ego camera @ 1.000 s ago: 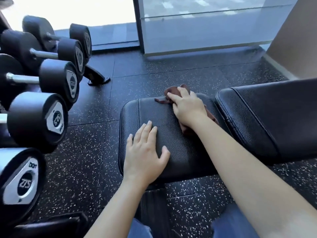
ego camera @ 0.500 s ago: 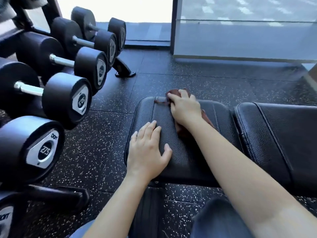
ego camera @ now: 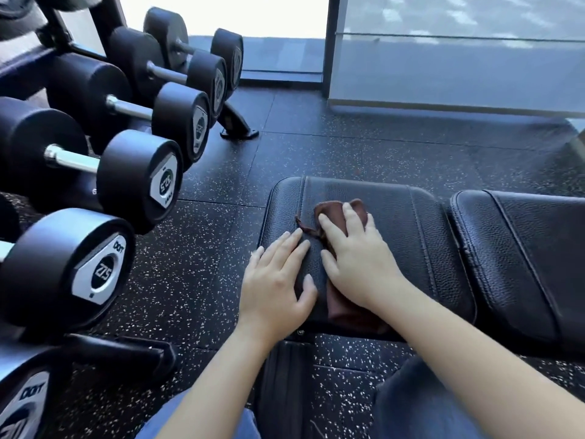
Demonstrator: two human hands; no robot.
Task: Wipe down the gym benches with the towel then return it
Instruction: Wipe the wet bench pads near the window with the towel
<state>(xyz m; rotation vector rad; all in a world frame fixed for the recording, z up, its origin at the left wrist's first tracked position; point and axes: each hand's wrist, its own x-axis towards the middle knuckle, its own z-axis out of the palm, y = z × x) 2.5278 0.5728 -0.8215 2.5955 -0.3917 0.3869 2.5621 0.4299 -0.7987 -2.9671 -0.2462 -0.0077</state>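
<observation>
Right hand (ego camera: 354,261) lay palm-down on the brown towel (ego camera: 330,210), fingers fairly straight and spread, pressing the cloth onto the bench seat pad (ego camera: 421,236). No curl around the fabric, so a flat press, not a clench. Left hand (ego camera: 273,280) was also palm-down, fingers straight, thumb out, resting directly on the pad's near-left part. It was just beside the right hand and not on the towel. Its fingertips were close to the towel's loose left corner; contact there unclear.

Head view: towel was bunched and crumpled, lying on the seat pad left of centre. Its far end stuck out past the right fingertips, a thin corner trailed left, and another part showed under the right wrist near the pad's front edge. Seat pad was black, grained, leather-like, with stitched seams running front to back. To its right, across a narrow gap, sat the black backrest pad (ego camera: 522,248) of the same bench, also seamed. Dark bench frame (ego camera: 285,381) showed below the seat's near edge, between the person's knees in blue jeans (ego camera: 411,403).

Left side of frame: row of black dumbbells (ego camera: 136,182) with chrome handles on a rack, silver end caps facing the camera, one near cap marked 275. Rack foot (ego camera: 237,125) stood on the black speckled rubber floor (ego camera: 348,147). Glass panel (ego camera: 443,58) with a dark post ran along the far side, bright light to its left.
</observation>
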